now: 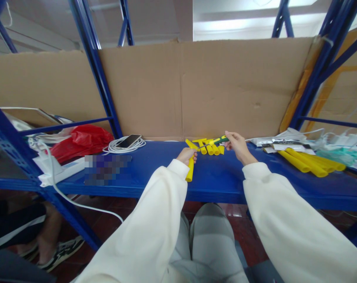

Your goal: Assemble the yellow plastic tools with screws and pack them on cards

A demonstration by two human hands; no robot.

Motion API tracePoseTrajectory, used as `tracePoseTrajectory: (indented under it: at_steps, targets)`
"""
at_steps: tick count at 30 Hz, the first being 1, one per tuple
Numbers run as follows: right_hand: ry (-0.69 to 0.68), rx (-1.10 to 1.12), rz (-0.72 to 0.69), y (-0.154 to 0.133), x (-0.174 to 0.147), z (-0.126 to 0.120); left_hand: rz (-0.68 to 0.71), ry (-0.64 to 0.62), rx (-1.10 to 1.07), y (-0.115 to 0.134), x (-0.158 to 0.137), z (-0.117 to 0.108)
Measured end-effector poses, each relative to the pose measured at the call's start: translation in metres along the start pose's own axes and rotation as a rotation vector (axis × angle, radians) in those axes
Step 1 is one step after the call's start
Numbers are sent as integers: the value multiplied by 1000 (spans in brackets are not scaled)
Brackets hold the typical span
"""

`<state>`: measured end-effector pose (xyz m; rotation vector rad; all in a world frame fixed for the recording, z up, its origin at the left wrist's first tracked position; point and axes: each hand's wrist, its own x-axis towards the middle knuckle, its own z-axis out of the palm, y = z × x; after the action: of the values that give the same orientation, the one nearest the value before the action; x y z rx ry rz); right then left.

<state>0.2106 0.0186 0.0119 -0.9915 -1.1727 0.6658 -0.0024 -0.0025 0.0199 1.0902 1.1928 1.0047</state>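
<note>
My left hand (187, 156) is closed around a yellow tube (190, 173); one end points toward me and a yellow part slants up above my fingers. My right hand (237, 146) grips the green and yellow handle of a screwdriver (220, 140). Its thin shaft reaches left to the tube beside my left fingers; whether the tip touches it is too small to tell. Just behind the shaft, several yellow tube pieces (210, 149) lie together on the blue shelf (216, 179).
Long yellow tubes (306, 161) lie at the right near plastic packets (284, 138). At left are a phone (129, 141) on a coiled white cable (113, 146), a red bag (82, 141) and a white power strip (69, 169). Cardboard (219, 86) stands behind. Another person's leg (48, 232) shows lower left.
</note>
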Motion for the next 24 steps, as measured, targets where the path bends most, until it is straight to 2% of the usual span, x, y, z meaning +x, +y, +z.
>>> tracePoseTrajectory:
  at_steps: [10,17,24]
  targets:
    - [-192,177,52,-6,-2,-3,-4,2,-33,0,0,0]
    - [-69,128,17,-4,-2,-1,1,-8,-46,-1,1,0]
    - [-27,72,-1,-4,-2,-2,-6,-35,-23,-4,4,-1]
